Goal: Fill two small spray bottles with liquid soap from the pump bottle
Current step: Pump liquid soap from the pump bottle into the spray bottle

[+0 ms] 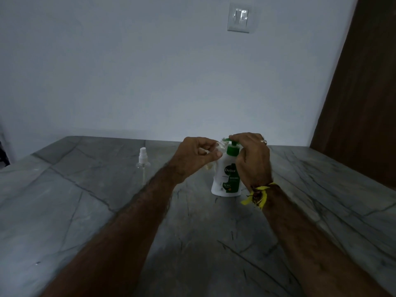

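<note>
Toward the back of the grey marble table (pixel 214 243), the white pump bottle (pixel 227 179) is standing upright, and both hands are working at its top. The right hand (pixel 250 155) is reaching over the green pump head (pixel 232 144), fingertips resting on the plunger and the remaining fingers curling down beside the green collar; that grip is closing on the pump, most likely so it can press straight down while also keeping the bottle from sliding or tipping. The left hand (pixel 196 156) is hovering just beside the nozzle, its fingers curling together around a small pale thing, probably the second spray bottle (pixel 209 166), held with its mouth under the spout so the soap is falling in and not onto the table. In this dim light I cannot tell for sure whether that bottle is open or how full it is.

Well apart to the left, the capped spray bottle (pixel 143 166) is standing on the table with its white sprayer on, looking clear; it is sitting out of the way, presumably waiting its turn or already dealt with, and I cannot tell which.

A ring (pixel 264 141) and a yellow wrist thread (pixel 258 195) are showing on the right arm. A wall switch (pixel 240 17) is sitting high on the wall behind.
</note>
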